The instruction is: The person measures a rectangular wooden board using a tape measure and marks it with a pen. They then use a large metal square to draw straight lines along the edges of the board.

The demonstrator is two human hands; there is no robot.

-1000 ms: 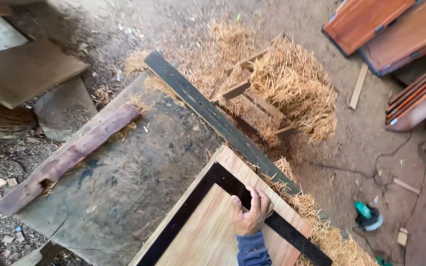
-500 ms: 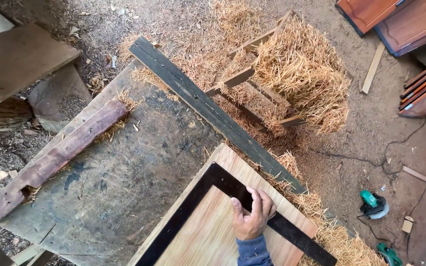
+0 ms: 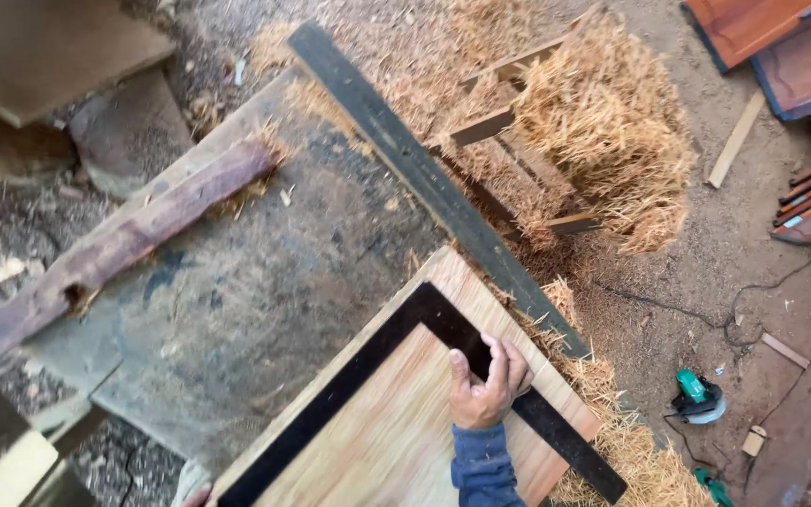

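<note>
Carpenter's square (image 3: pixel 443 324): large, flat, black, L-shaped; lies flat on the board, its corner just inside the board's far corner, one arm down each adjoining edge.

Wooden board (image 3: pixel 377 441): pale, straw-coloured, with visible grain; lies flat on the desk (image 3: pixel 237 291), turned diagonally, far corner near the long dark strip (image 3: pixel 434 183) along the desk's edge, near part out of view.

The view now sits lower and a little to the right than a second ago, so the reddish rough log (image 3: pixel 119 246), the long dark plank (image 3: pixel 424 178) and the heap of straw-coloured shavings (image 3: pixel 603 122) stand higher in the picture. The right hand (image 3: pixel 485 390) now lies slightly higher along the black L-shaped square (image 3: pixel 424 376) on the pale wooden board (image 3: pixel 377 441). A fingertip of the left hand (image 3: pixel 194 496) now shows at the bottom edge.
</note>
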